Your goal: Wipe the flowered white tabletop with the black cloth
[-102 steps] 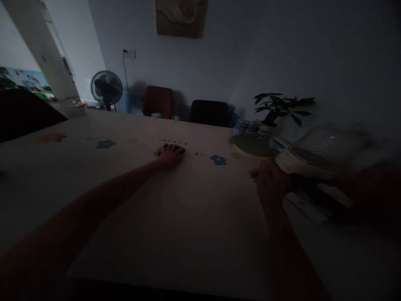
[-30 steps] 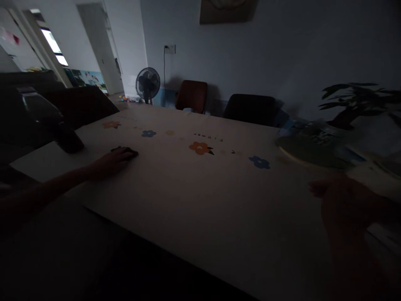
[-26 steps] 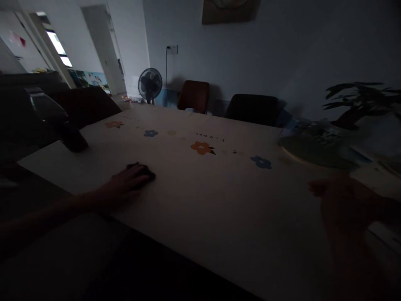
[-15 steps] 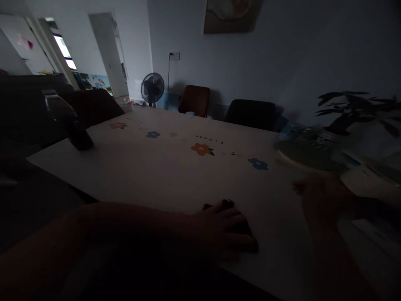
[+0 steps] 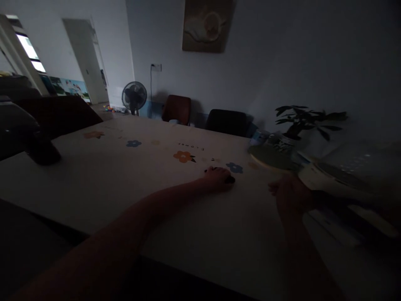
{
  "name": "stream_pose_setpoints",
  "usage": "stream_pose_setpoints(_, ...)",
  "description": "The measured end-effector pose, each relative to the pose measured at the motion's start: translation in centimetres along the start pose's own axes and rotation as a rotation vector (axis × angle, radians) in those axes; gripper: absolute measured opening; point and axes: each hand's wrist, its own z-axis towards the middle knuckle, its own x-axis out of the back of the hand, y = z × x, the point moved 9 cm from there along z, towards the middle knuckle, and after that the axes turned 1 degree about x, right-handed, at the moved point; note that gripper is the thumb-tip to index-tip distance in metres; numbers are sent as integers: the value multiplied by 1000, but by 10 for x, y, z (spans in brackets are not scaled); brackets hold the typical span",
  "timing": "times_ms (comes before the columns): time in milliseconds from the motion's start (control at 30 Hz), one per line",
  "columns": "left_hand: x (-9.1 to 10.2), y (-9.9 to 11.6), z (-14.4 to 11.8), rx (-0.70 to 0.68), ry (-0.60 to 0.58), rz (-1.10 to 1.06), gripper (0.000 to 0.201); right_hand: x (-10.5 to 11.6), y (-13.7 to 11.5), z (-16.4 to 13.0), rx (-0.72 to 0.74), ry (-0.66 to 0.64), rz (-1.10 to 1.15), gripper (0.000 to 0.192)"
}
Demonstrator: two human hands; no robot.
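My left hand (image 5: pixel 216 179) lies flat, pressing a dark cloth (image 5: pixel 230 179) onto the flower-print table (image 5: pixel 125 175), just beside a blue flower print (image 5: pixel 234 167). My right hand (image 5: pixel 290 195) rests near a pale appliance (image 5: pixel 341 179); dim, grip unclear.

Table cover (image 5: pixel 131 175): pale cream, printed with scattered flowers. Flower motifs: 1 orange (image 5: pixel 183 156), 2 blue (image 5: pixel 133 143) (image 5: pixel 234 167), 1 faded brown-orange (image 5: pixel 93 134) at the far left edge. Small black lettering (image 5: pixel 191 145) beside the orange flower. Dark cloth (image 5: pixel 228 179), black, under the left hand (image 5: pixel 216 179). Round plate (image 5: pixel 269 156): dull green. Plant (image 5: pixel 305 117): dark green leaves, pot with a dark-on-white pattern. Appliance (image 5: pixel 326 184) by the right hand (image 5: pixel 291 196): white base, clear lid. Chairs: 1 reddish brown (image 5: pixel 177 109), 1 black (image 5: pixel 226 122). Fan (image 5: pixel 134 95): black. Wall picture (image 5: pixel 206 25): tan and beige swirls. Walls: grey-white in low light.
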Motion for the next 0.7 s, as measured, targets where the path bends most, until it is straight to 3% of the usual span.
stream_pose_setpoints(100, 11, -34, -1, 64, 1, 64, 41, 1, -2, -3, -56, -11, -21, 35)
stream_pose_setpoints(167, 23, -66, -17, 143, 21, 107, 40, 0, -4, -4, -63, -22, -35, 36)
stream_pose_setpoints(367, 50, -141, -103, 261, -15, 183, 43, -3, -14, -7, -8, -33, -44, 37)
stream_pose_setpoints(500, 74, -202, -146, 510, -42, 276, 47, -6, -17, -12, 7, -37, -64, 37)
stream_pose_setpoints(633, 101, -260, -151, 686, -13, 295, 48, -11, -17, -13, 72, -49, -42, 37)
stream_pose_setpoints(700, 109, -274, -140, 717, -6, 295, 51, -13, -12, -12, 62, -55, -54, 37)
